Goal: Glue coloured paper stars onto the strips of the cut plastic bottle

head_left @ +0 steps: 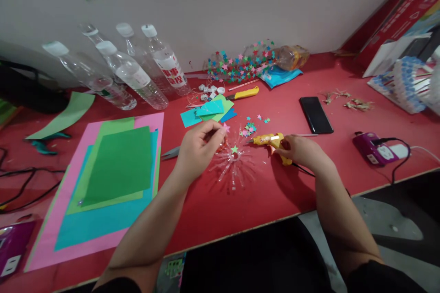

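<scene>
Pinching a small pink star (225,127) between thumb and forefinger, the left hand (201,144) hangs over the red table (202,222), just beyond a clear plastic piece (233,179) whose thin strips splay outward like spokes. A pale green star (234,149) lies near the middle of that piece. Over on the other side, the right hand (302,150) has its fingers curled round the grip of a yellow glue gun (271,139), its nozzle turned toward the splayed strips; from where I stand I can't tell whether the trigger is pressed. A little pile of coloured stars (250,129) sits just past the nozzle.

Scissor blades (171,153) poke out beside the left wrist, near a stack of coloured paper (118,165). Farther back I see paper scraps (208,109), a yellow cutter (246,93) and a star-covered tangle (237,66) against the wall, with plastic bottles (137,78) standing to the left. A black phone (316,115) lies off to the right, short of a purple power strip (373,149).
</scene>
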Motion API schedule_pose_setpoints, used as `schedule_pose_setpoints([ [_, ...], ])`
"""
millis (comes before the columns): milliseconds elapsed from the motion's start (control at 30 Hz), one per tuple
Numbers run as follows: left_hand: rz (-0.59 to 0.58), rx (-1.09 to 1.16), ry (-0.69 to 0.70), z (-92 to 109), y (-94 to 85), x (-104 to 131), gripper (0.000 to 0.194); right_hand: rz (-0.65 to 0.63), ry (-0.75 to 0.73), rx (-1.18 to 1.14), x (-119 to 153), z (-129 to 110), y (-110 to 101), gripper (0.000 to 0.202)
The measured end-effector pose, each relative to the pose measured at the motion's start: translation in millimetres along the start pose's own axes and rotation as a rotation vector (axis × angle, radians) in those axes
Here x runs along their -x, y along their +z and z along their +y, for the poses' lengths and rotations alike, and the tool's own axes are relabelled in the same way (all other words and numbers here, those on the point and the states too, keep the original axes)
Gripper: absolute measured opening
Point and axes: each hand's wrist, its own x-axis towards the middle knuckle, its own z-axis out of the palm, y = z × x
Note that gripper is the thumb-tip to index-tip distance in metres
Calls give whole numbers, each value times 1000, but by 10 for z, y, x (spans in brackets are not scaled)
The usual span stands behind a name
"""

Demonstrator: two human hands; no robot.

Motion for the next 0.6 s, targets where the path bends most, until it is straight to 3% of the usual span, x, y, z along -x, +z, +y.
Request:
schedule_pose_setpoints([
  [133,-19,-1,-6,-30,68,13,17,42,19,-225,-3,-16,157,28],
  [300,-47,-3,-17,-36,109,34,17,128,71,-440,-60,32,181,28],
  [400,-58,17,-41,-32,104,28,17,205,6,-994,-54,12,60,34],
  [467,-63,42,-57,-30,102,23,17,191,-86,-1321,-41,-66,-77,36],
  [600,-57,107,-84,-14,92,11,17,53,-247,-1618,-36,-335,-331,30],
])
